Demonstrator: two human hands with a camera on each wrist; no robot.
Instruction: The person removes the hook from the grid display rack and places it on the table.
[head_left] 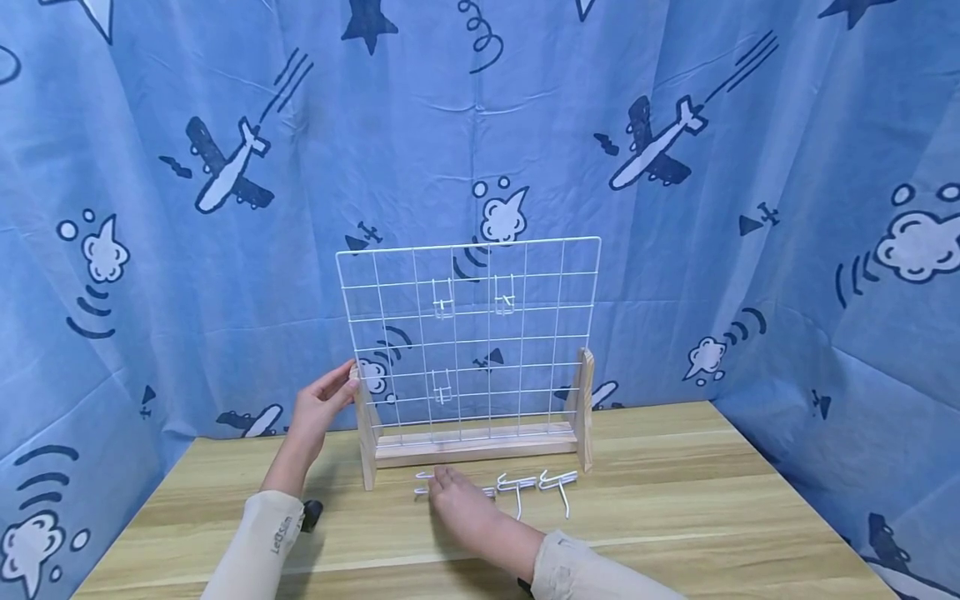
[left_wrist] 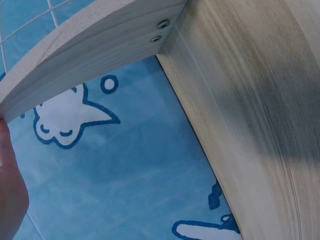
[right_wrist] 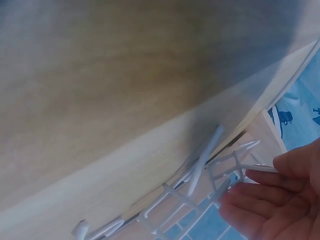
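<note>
A white wire grid (head_left: 471, 342) stands upright in a wooden base with two side posts (head_left: 585, 408). My left hand (head_left: 318, 408) grips the left post near its top; in the left wrist view the hand (left_wrist: 11, 182) touches the curved wooden edge (left_wrist: 75, 45). My right hand (head_left: 468, 510) is down at the white wire hooks in front of the base. In the right wrist view its thumb and finger (right_wrist: 295, 165) pinch a prong of a white hook (right_wrist: 240, 165). Two more hooks (head_left: 517, 483) (head_left: 558, 481) lie just to the right.
Three white hooks (head_left: 443, 308) (head_left: 505, 302) (head_left: 442, 392) hang on the grid, two high and one lower left. The wood-grain table (head_left: 675, 500) extends around the stand. A blue patterned curtain (head_left: 480, 125) encloses the back and sides.
</note>
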